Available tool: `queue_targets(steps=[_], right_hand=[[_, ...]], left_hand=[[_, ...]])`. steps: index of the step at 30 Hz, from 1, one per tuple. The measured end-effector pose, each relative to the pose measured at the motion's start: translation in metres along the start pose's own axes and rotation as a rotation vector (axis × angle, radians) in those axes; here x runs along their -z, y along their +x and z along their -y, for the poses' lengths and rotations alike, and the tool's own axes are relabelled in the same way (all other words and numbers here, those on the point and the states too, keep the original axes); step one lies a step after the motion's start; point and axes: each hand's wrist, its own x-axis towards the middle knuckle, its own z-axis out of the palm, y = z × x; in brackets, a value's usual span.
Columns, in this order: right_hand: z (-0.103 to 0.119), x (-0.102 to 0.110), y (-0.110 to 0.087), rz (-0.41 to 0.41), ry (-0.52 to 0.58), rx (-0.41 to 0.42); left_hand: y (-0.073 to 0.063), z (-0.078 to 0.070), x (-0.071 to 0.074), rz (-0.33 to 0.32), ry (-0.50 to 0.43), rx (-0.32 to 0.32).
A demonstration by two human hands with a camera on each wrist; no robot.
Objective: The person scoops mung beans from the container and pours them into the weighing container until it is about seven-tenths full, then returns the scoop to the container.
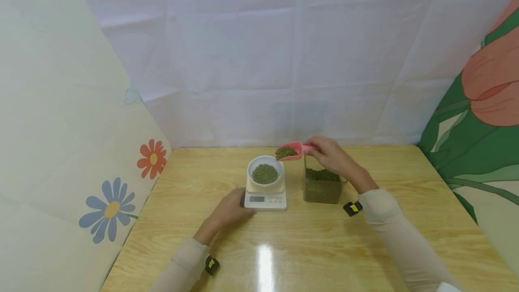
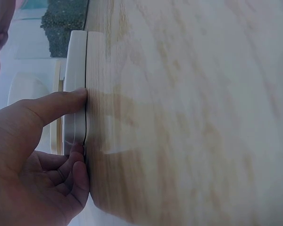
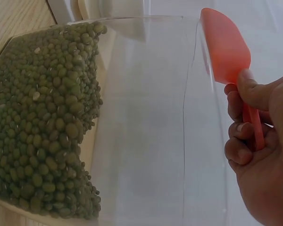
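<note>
A pink scoop (image 1: 291, 151) heaped with mung beans is held by its handle in my right hand (image 1: 330, 154). Its tip hangs by the right rim of a white bowl (image 1: 250, 170), which holds more mung beans (image 1: 265, 174). The bowl sits on a white kitchen scale (image 1: 275, 203) with a small grey display. My left hand (image 1: 231, 208) grips the scale's front left corner. In the left wrist view the thumb lies against the scale's side (image 2: 76, 120) and the other fingers curl at its corner. In the right wrist view the scoop's underside (image 3: 226, 44) faces the camera.
A clear box (image 1: 322, 195) partly filled with mung beans (image 3: 42, 127) stands right of the scale, below my right hand. The wooden table (image 1: 202, 170) ends at a white cloth backdrop (image 1: 235, 80). Flower-printed panels (image 1: 48, 148) flank both sides.
</note>
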Motion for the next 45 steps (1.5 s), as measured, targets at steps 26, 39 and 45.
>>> queue_targets(steps=[26, 39, 45], right_hand=[[0.01, -0.01, 0.007, 0.055, -0.068, 0.031], [0.015, -0.013, 0.006, 0.079, -0.108, 0.041], [0.015, -0.015, 0.006, 0.093, -0.123, 0.037]], left_hand=[[-0.001, -0.001, 0.0, -0.004, 0.011, -0.012], [0.002, -0.002, 0.002, -0.001, 0.08, -0.002], [0.001, -0.007, 0.004, 0.005, 0.095, 0.012]])
